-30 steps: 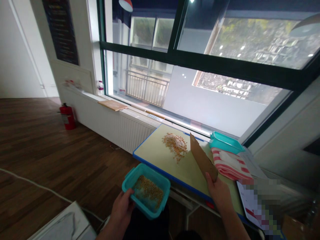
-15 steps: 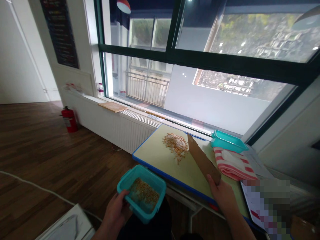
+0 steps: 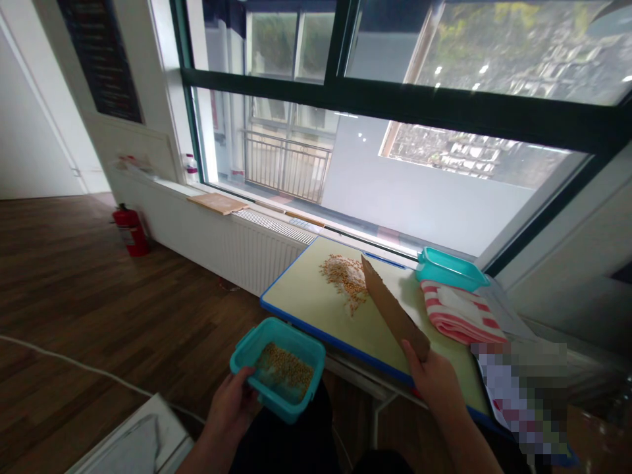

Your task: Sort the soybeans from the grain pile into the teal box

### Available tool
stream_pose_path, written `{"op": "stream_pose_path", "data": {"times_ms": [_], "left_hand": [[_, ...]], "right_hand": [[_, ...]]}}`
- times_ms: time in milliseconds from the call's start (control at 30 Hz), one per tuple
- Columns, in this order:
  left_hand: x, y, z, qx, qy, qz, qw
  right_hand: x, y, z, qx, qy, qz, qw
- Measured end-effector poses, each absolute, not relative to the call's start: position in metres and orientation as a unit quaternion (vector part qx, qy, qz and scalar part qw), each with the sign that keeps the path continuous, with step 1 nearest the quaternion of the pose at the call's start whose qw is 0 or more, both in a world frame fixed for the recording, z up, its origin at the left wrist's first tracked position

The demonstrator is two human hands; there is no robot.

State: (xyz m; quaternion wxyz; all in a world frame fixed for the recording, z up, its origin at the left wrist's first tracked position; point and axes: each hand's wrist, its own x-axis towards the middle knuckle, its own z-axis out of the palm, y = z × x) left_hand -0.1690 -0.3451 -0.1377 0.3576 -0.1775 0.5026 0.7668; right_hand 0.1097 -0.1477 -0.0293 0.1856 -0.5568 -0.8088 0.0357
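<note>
My left hand [image 3: 236,398] grips the near-left rim of a teal plastic container [image 3: 286,408] in front of the table edge, its thumb over the rim. Yellowish beans [image 3: 285,370] and some pale powder lie inside. A long strip of brown cardboard [image 3: 392,306] is held at its near end by my right hand [image 3: 428,370]. The strip's far end reaches the right side of a loose heap of beans [image 3: 344,273] mixed with white powder on the pale green tabletop [image 3: 316,316]. Whether the strip touches the heap is unclear.
A second teal container [image 3: 451,270] stands at the back right, behind a folded red-and-white striped towel [image 3: 459,313]. A blurred-out flat item lies at the table's right edge. Behind are a radiator [image 3: 251,250] and window. A fire extinguisher [image 3: 130,230] stands on the floor left.
The cardboard strip has shifted slightly left, toward the bean heap. The whole view has tilted a little downward; the left hand still holds the container in nearly the same place.
</note>
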Motion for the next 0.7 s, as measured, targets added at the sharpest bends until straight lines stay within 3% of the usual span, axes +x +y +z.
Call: {"op": "stream_pose_path", "data": {"times_ms": [700], "left_hand": [[-0.187, -0.354, -0.148, -0.155, 0.509, 0.773, 0.346]], "right_hand": [[0.085, -0.180, -0.028, -0.530, -0.829, 0.022, 0.177]]}}
